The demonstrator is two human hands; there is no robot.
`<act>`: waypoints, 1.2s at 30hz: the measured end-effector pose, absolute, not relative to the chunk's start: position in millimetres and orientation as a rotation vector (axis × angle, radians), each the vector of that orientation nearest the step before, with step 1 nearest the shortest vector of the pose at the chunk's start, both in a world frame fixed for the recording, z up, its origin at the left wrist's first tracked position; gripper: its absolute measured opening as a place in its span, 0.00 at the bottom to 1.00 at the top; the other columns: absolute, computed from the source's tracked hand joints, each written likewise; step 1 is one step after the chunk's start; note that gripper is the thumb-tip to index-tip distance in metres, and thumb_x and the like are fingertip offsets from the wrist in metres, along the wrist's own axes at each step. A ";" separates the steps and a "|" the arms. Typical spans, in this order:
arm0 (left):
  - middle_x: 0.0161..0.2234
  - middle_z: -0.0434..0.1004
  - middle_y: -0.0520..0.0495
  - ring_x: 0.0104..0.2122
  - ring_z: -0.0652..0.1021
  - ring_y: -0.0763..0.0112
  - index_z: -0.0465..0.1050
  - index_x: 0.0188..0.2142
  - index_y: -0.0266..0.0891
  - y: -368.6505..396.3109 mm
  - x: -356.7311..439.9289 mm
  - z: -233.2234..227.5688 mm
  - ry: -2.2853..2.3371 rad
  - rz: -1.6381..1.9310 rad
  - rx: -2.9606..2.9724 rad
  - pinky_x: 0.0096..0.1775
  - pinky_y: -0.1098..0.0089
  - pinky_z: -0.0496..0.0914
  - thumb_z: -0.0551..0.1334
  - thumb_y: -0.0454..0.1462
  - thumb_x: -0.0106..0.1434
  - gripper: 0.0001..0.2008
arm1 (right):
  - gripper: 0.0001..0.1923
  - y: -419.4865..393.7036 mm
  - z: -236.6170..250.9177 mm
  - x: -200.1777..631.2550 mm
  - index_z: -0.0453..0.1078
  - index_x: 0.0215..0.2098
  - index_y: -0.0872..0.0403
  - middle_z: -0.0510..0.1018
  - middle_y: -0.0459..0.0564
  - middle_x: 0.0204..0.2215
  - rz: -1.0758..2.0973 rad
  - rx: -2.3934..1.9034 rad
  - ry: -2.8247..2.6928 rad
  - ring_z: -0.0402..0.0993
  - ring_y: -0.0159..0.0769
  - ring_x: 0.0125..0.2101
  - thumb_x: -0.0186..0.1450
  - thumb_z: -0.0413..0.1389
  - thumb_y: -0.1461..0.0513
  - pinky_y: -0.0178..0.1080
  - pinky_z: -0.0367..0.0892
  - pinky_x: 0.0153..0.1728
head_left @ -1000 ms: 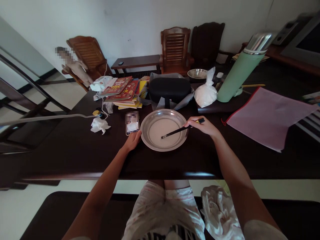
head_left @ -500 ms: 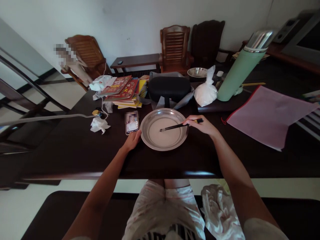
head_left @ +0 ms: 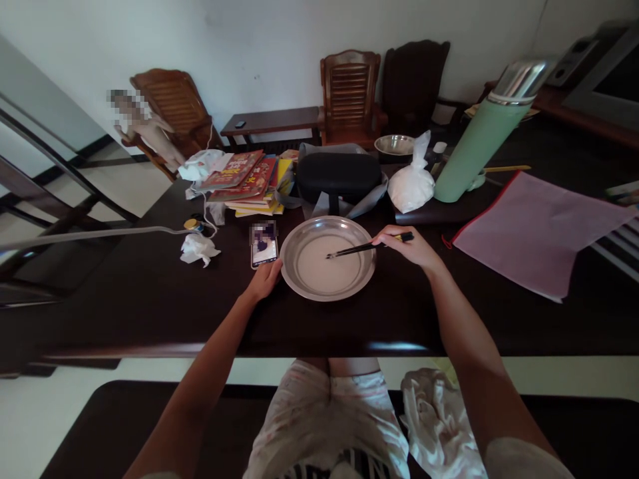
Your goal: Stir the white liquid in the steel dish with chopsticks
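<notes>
Head view:
R hand [head_left: 412, 246]: gripping black chopsticks [head_left: 367, 247], fingers pinching the rear end; tips pointing left, sitting over the middle of the pan [head_left: 299, 283].
L hand [head_left: 263, 279]: resting on the table [head_left: 150, 299] against the pan's left rim, fingers curling loosely, holding nothing I can make out.
Pan: round, metal, shallow, w/ pale whitish liquid inside; lying on the table edge nearest the person, between both hands.
Phone [head_left: 264, 243]: lying flat just left of the pan, screen lit, just above L hand.
Tissue [head_left: 198, 249]: crumpled, lying left of the phone.
Behind pan: black case [head_left: 338, 175], books [head_left: 247, 183] stacked to its left, white bag [head_left: 411, 183] to its right.
Flask [head_left: 482, 140]: green, standing right of the bag.
Pink folder [head_left: 534, 229]: lying flat at far right.
</notes>
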State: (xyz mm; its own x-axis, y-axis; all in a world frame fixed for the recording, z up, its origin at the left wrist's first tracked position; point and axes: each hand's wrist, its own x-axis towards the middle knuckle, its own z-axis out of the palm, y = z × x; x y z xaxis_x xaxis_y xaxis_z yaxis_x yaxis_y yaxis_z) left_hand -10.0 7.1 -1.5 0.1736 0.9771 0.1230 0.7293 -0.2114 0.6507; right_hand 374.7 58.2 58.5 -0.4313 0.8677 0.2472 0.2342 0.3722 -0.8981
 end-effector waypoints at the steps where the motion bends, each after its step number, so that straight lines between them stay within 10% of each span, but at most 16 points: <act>1: 0.15 0.65 0.48 0.20 0.67 0.69 0.58 0.15 0.43 7.0 -9.7 -1.1 1.603 0.734 2.011 0.29 0.67 0.64 0.37 0.60 0.68 0.35 | 0.17 58.7 59.1 378.1 0.81 0.32 0.48 0.84 0.49 0.33 1.049 -0.971 -1.861 0.78 0.41 0.38 0.64 0.58 0.46 0.42 0.68 0.43; 36: 0.14 0.63 0.48 0.19 0.66 0.70 0.59 0.15 0.42 6.9 -9.5 -1.6 1.587 0.755 1.982 0.27 0.66 0.62 0.36 0.66 0.65 0.38 | 0.20 56.5 55.7 370.5 0.82 0.35 0.49 0.84 0.49 0.35 1.148 -0.921 -1.936 0.79 0.41 0.39 0.64 0.57 0.45 0.41 0.69 0.42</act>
State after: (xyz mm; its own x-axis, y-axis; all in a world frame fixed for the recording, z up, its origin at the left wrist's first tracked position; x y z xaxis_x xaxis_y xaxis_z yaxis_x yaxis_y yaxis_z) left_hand -9.5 6.9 -1.6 0.1722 0.9780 0.1180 0.7082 -0.2062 0.6752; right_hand 370.5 56.5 55.7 -0.5066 0.8376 0.2047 0.2225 0.3563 -0.9075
